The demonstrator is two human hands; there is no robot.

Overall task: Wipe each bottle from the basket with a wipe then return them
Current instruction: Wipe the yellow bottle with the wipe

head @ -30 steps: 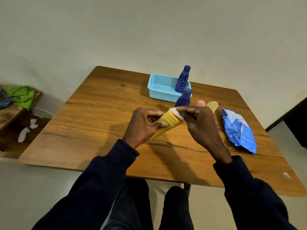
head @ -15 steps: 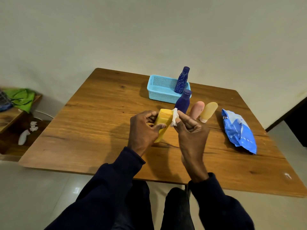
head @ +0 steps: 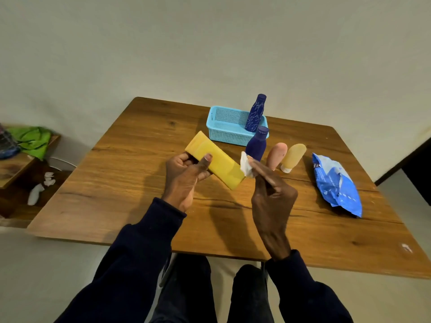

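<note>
My left hand (head: 186, 176) grips the yellow bottle (head: 214, 163) above the bench (head: 130, 183); my right hand (head: 270, 197) pinches the wipe (head: 246, 165) at its four-o'clock end. The basket (head: 224, 136) sits at twelve o'clock.

Dim, yellowish light comes from the right. The left hand (head: 184, 180), right hand (head: 271, 199) and blue basket (head: 228, 136) drop soft dark shadows leftward on the worktop (head: 112, 197). The wide lens bends the edges. The green cloth (head: 32, 141) at the left edge looks blurry.
</note>
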